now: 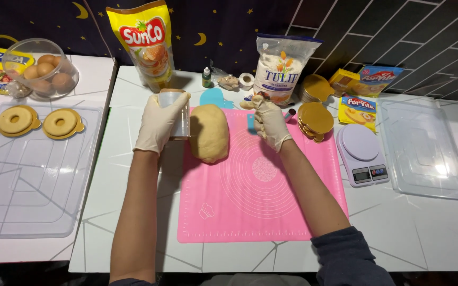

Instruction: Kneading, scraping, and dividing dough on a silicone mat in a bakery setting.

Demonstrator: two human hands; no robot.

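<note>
my left hand point(160, 124) is gloved and wrapped around a clear plastic cup point(175, 114), which i hold just past the left edge of the pink mat point(255, 212), near the far left corner of it. the cup sits right beside the dough lump point(209, 132), close enough that i can't tell whether it touches. the dough lies on the mat's far left part, a smooth oval loaf lying lengthways away from me.

my right hand point(270, 123) is gloved too and curled shut around something small near the mat's far edge; a dark tip shows past my fingers, but i cannot tell what it is.

what worries me: the cup is clear and looks thin, so squeezing too hard could buckle it, and if i tilt it while reaching, whatever is inside could land on the bare tabletop instead of on the dough. my left wrist is also hovering right by the dough, so a careless swing would dent it or push it off the mat's left edge. on the right, my elbow passes close to the stack of gold discs point(315, 119) and the white scale point(361, 153) beyond the mat's right edge; a wide pull back could scatter the discs. the flour bag point(280, 66) stands just behind my right hand and could tip if bumped.
</note>
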